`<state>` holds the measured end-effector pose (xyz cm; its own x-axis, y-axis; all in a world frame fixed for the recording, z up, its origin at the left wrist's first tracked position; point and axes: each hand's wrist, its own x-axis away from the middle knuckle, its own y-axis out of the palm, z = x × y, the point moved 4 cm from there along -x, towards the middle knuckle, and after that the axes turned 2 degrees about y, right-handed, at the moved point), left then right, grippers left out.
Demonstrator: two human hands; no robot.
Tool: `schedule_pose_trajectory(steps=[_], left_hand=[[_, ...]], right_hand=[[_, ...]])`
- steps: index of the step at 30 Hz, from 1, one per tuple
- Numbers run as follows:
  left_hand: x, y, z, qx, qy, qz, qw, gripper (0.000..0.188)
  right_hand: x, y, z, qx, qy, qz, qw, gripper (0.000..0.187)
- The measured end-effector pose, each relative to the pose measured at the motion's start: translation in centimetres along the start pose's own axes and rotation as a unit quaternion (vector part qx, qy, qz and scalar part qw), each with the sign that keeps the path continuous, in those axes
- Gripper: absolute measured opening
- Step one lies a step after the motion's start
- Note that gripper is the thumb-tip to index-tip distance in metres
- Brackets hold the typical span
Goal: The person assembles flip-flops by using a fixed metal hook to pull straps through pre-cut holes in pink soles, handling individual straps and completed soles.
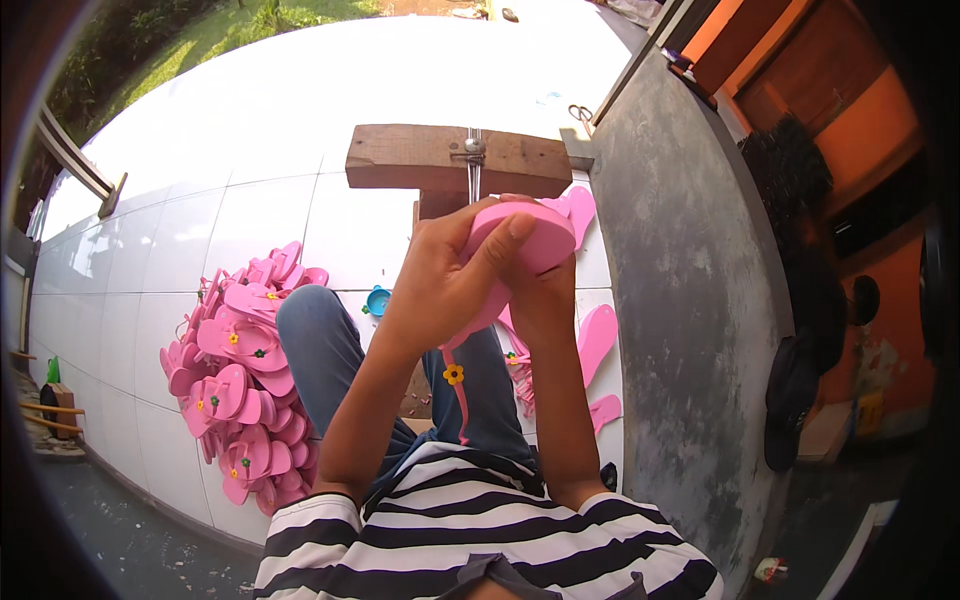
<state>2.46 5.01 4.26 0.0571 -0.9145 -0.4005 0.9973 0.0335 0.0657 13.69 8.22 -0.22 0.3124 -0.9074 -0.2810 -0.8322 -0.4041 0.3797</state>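
Both of my hands are closed on a pink flip-flop sole in front of the wooden stand. My left hand grips it with the thumb laid along its upper face. From beneath, my right hand wraps the sole, its fingers mostly hidden. A pink strap with a yellow flower dangles below my left hand, over my lap. Just beyond my hands, thin metal rods run down the front of the stand's wooden crossbeam; my hands hide their lower ends.
Finished-looking pink flip-flops lie heaped left of my knee. A small blue dish sits on the white tiles. Loose pink soles and straps lie at right, beside a grey concrete ledge. Scissors rest farther off.
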Motion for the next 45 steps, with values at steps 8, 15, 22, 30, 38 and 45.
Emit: schedule_pose_trajectory(steps=[8,15,22,30,38,45], left_hand=[[6.9,1.4,3.5,-0.012,0.062,-0.028,0.998,0.034],[9.7,-0.2,-7.3,-0.033,-0.224,0.001,0.974,0.039],[9.7,-2.3,-10.5,-0.202,-0.15,-0.024,0.968,0.036],[6.7,-4.7,-7.3,-0.201,0.014,0.139,0.97,0.03],[6.5,-4.2,-2.9,-0.085,-0.029,0.038,0.995,0.027],[8.0,-2.9,-2.7,0.014,0.126,0.022,0.992,0.043]], right_hand=[[7.7,1.7,-3.6,0.142,-0.107,-0.025,0.984,0.04],[9.8,-1.3,2.1,0.32,0.04,0.149,0.935,0.061],[10.5,0.0,4.6,0.668,0.068,-0.074,0.737,0.028],[10.0,1.5,1.1,0.501,-0.003,-0.169,0.849,0.016],[8.2,-0.1,-1.0,0.397,-0.035,0.062,0.915,0.036],[6.1,0.6,-1.5,0.391,-0.189,-0.083,0.897,0.04]])
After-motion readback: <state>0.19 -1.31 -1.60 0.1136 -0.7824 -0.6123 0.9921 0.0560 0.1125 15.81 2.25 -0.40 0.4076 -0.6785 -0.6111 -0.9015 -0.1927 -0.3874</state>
